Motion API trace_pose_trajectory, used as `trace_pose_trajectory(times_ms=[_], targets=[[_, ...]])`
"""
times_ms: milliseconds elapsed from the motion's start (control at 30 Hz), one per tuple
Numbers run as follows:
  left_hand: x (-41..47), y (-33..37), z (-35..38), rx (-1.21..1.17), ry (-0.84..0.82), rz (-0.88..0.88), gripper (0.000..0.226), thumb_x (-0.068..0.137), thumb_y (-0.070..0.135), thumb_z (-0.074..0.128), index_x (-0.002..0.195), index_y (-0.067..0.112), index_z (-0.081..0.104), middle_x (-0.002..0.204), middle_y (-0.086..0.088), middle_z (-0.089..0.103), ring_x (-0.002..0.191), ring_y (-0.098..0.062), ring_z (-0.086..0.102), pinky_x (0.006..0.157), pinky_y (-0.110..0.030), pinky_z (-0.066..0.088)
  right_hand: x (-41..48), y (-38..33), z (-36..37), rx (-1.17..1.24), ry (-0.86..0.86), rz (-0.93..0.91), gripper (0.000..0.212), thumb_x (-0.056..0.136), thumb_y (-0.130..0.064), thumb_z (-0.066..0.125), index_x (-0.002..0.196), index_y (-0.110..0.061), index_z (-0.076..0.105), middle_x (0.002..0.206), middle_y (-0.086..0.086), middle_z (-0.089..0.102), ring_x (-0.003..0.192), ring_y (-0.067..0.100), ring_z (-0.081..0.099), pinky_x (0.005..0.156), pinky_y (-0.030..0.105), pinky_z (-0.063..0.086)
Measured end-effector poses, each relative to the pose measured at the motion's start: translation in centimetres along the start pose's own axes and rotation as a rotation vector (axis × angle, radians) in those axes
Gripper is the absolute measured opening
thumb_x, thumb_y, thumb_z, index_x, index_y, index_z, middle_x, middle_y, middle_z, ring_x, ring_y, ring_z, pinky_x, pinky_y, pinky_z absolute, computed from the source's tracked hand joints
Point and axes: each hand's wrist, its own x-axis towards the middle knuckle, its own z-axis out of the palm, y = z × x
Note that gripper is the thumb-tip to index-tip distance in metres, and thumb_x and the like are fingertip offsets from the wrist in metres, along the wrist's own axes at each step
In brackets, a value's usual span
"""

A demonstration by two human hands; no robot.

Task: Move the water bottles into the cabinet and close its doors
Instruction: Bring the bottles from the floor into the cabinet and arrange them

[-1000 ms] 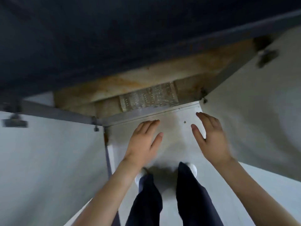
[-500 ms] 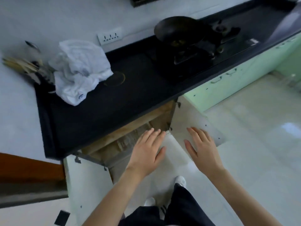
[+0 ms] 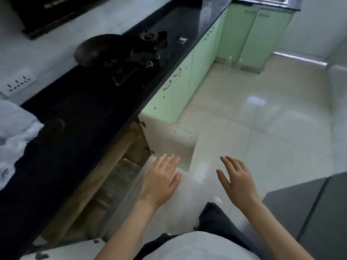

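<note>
Water bottles: shrink-wrapped pack lying inside open cabinet below black countertop. Right door swung out, 2 loose bottles standing far off on floor. Left hand and right hand both spread flat, empty.

2 bare hands, 2 open cabinet doors, 1 wok, 1 wall socket, 2 bottles.
</note>
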Motion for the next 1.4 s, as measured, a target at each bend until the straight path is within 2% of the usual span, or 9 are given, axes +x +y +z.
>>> trace_pose_trajectory(times_ms=[167, 300, 400, 533, 667, 867, 1000, 1067, 1400], targets=[[8.4, 3.9, 2.5, -0.029, -0.012, 0.135, 0.051, 0.098, 0.038, 0.04, 0.133, 0.008, 0.059, 0.13, -0.008, 0.063, 0.123, -0.029, 0.057, 0.104, -0.042, 0.046, 2.4, 6.8, -1.5, -0.004, 0.053, 0.118, 0.052, 0.098, -0.04, 0.039, 0.129, -0.004, 0.06, 0.124, 0.011, 0.065, 0.116, 0.031, 0.057, 0.095, 0.045, 0.05], [16.6, 8.5, 6.5, -0.121, -0.049, 0.125, 0.049, 0.096, 0.039, 0.041, 0.127, 0.007, 0.063, 0.121, -0.006, 0.067, 0.111, -0.025, 0.061, 0.097, -0.042, 0.05, 5.2, 14.5, -2.8, -0.008, 0.031, 0.217, 0.053, 0.098, -0.042, 0.038, 0.129, -0.006, 0.06, 0.123, 0.008, 0.065, 0.115, 0.029, 0.058, 0.094, 0.043, 0.05], [23.5, 12.4, 9.0, -0.158, -0.092, 0.116, 0.051, 0.096, 0.041, 0.038, 0.126, 0.007, 0.062, 0.121, -0.006, 0.067, 0.111, -0.026, 0.061, 0.096, -0.041, 0.05, 8.4, 20.5, -5.0, -0.021, 0.015, 0.279, 0.054, 0.098, -0.044, 0.037, 0.13, -0.006, 0.059, 0.122, 0.008, 0.066, 0.114, 0.029, 0.059, 0.093, 0.044, 0.051], [33.2, 17.8, 9.7, -0.172, -0.06, 0.165, 0.05, 0.097, 0.04, 0.038, 0.126, 0.008, 0.062, 0.12, -0.006, 0.068, 0.11, -0.026, 0.061, 0.096, -0.039, 0.049, 14.1, 27.3, -8.9, -0.062, 0.058, 0.287, 0.054, 0.098, -0.045, 0.036, 0.13, -0.007, 0.06, 0.122, 0.007, 0.066, 0.115, 0.029, 0.059, 0.094, 0.044, 0.05], [41.6, 20.9, 9.7, -0.163, -0.02, 0.212, 0.051, 0.098, 0.04, 0.037, 0.13, 0.009, 0.061, 0.127, -0.006, 0.065, 0.118, -0.024, 0.057, 0.104, -0.038, 0.042, 20.1, 32.3, -11.1, -0.087, 0.091, 0.274, 0.053, 0.098, -0.044, 0.037, 0.131, -0.008, 0.059, 0.125, 0.008, 0.065, 0.118, 0.033, 0.056, 0.097, 0.047, 0.047], [51.9, 20.8, 13.8, -0.126, -0.079, 0.256, 0.051, 0.098, 0.04, 0.037, 0.13, 0.009, 0.062, 0.129, -0.007, 0.064, 0.122, -0.027, 0.057, 0.106, -0.04, 0.041, 27.6, 38.4, -9.4, -0.142, 0.023, 0.282, 0.051, 0.097, -0.045, 0.037, 0.13, -0.013, 0.059, 0.124, 0.007, 0.064, 0.113, 0.035, 0.057, 0.094, 0.048, 0.048], [60.2, 19.3, 16.9, -0.139, -0.124, 0.241, 0.049, 0.097, 0.04, 0.039, 0.126, 0.009, 0.064, 0.124, -0.005, 0.067, 0.117, -0.025, 0.06, 0.101, -0.037, 0.045, 34.9, 42.7, -7.8, -0.115, -0.036, 0.33, 0.06, 0.101, -0.051, 0.022, 0.128, -0.013, 0.06, 0.12, 0.005, 0.066, 0.11, 0.033, 0.06, 0.09, 0.044, 0.05], [65.8, 18.7, 17.4, -0.148, -0.14, 0.259, 0.049, 0.097, 0.04, 0.039, 0.125, 0.008, 0.065, 0.122, -0.004, 0.067, 0.115, -0.024, 0.061, 0.098, -0.037, 0.048, 39.9, 44.7, -8.0, -0.104, -0.044, 0.367, 0.057, 0.099, -0.05, 0.029, 0.128, -0.012, 0.06, 0.12, 0.005, 0.066, 0.11, 0.031, 0.06, 0.089, 0.043, 0.05], [97.5, 19.4, 15.3, -0.138, -0.036, 0.407, 0.049, 0.096, 0.04, 0.041, 0.125, 0.008, 0.063, 0.123, -0.006, 0.065, 0.118, -0.028, 0.057, 0.099, -0.041, 0.047, 65.2, 55.4, -14.1, -0.091, 0.175, 0.436, 0.054, 0.097, -0.046, 0.036, 0.131, -0.01, 0.059, 0.12, 0.004, 0.065, 0.112, 0.026, 0.058, 0.092, 0.039, 0.047]])
